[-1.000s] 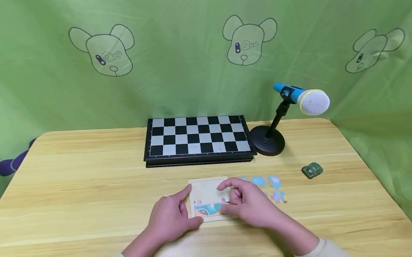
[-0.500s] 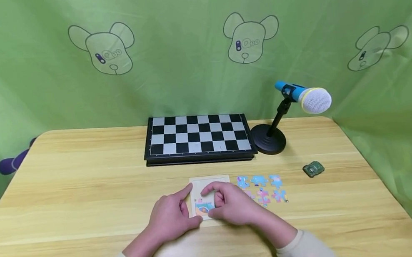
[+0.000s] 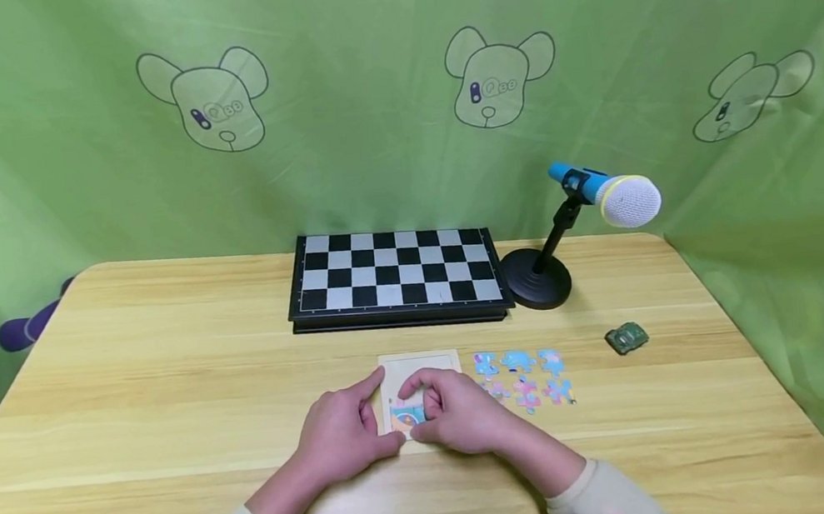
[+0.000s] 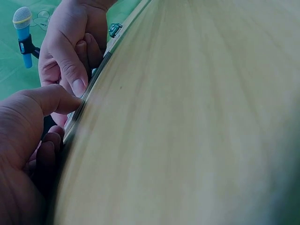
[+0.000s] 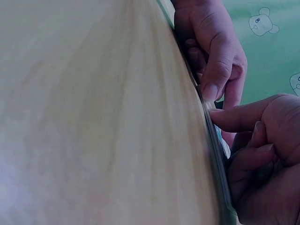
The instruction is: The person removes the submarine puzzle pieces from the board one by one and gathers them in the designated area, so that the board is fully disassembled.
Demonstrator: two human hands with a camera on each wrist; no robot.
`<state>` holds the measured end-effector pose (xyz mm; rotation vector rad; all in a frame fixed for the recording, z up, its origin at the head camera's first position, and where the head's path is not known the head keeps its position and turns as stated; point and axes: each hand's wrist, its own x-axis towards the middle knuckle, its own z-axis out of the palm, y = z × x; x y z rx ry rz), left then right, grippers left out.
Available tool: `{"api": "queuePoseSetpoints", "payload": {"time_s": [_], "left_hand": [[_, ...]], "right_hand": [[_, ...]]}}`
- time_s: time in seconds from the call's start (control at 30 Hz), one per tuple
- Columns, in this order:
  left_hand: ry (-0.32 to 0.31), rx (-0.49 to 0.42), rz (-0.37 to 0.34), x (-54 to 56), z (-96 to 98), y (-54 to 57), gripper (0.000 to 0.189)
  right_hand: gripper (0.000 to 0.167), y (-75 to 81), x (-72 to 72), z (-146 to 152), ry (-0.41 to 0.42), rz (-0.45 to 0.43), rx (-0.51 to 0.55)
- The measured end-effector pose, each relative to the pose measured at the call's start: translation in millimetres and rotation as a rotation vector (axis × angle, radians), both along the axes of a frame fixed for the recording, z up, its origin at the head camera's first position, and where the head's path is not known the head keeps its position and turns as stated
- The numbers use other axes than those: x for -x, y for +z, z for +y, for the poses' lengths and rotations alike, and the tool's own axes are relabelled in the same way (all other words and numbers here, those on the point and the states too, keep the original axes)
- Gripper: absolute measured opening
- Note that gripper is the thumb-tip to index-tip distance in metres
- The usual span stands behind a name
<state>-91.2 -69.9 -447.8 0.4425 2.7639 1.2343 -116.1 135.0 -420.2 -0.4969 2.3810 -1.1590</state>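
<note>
A small pale puzzle frame (image 3: 419,361) lies on the table, with joined jigsaw pieces (image 3: 406,418) along its lower left side. My left hand (image 3: 340,436) holds the frame's left side, index finger at the upper corner and thumb at the lower edge. Over the lower part of the frame, my right hand (image 3: 462,411) has its thumb at the bottom edge and its index finger bent above the joined pieces. Its other fingers are curled in. Whether it pinches a piece is hidden. Loose jigsaw pieces (image 3: 526,391) lie in two rows right of the frame.
A folded black-and-white chessboard (image 3: 399,275) sits behind the frame. Beside it, a blue microphone (image 3: 609,190) is held on a black stand (image 3: 537,279). A small green toy car (image 3: 627,337) lies at the right. Green curtain (image 3: 364,86) hangs behind the wooden table (image 3: 169,383).
My right hand has moved left across the puzzle frame, baring the loose pieces it partly covered. The left hand has stayed on the frame's left side.
</note>
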Motion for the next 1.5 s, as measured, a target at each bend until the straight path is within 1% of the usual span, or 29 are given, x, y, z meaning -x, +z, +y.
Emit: {"api": "queuePoseSetpoints", "payload": {"time_s": [0.2,0.4,0.73,1.07,1.2,1.3,1.5], "left_hand": [[0.0,0.005,0.004,0.0,0.1,0.6,0.084],[0.002,0.005,0.006,0.3,0.3,0.6,0.083],[-0.003,-0.003,-0.005,-0.2,0.3,0.8,0.084],[0.0,0.0,-0.01,0.2,0.3,0.9,0.084],[-0.001,0.0,-0.017,0.2,0.5,1.0,0.084],[-0.002,0.0,-0.022,0.2,0.7,1.1,0.084],[0.001,0.005,-0.008,0.0,0.6,0.9,0.086]], "right_hand": [[0.038,0.6,-0.1,0.2,-0.014,-0.021,0.032],[0.038,1.6,-1.2,-0.2,-0.023,-0.017,0.056],[0.038,1.4,-4.3,1.1,-0.004,0.026,0.058],[0.029,-0.8,-2.5,1.1,-0.025,0.009,0.026],[0.028,-3.0,-2.0,0.9,-0.032,0.026,0.019],[0.028,-2.4,-2.9,1.4,-0.045,0.044,0.033],[0.028,2.4,-9.5,5.7,-0.07,0.084,0.064]]}}
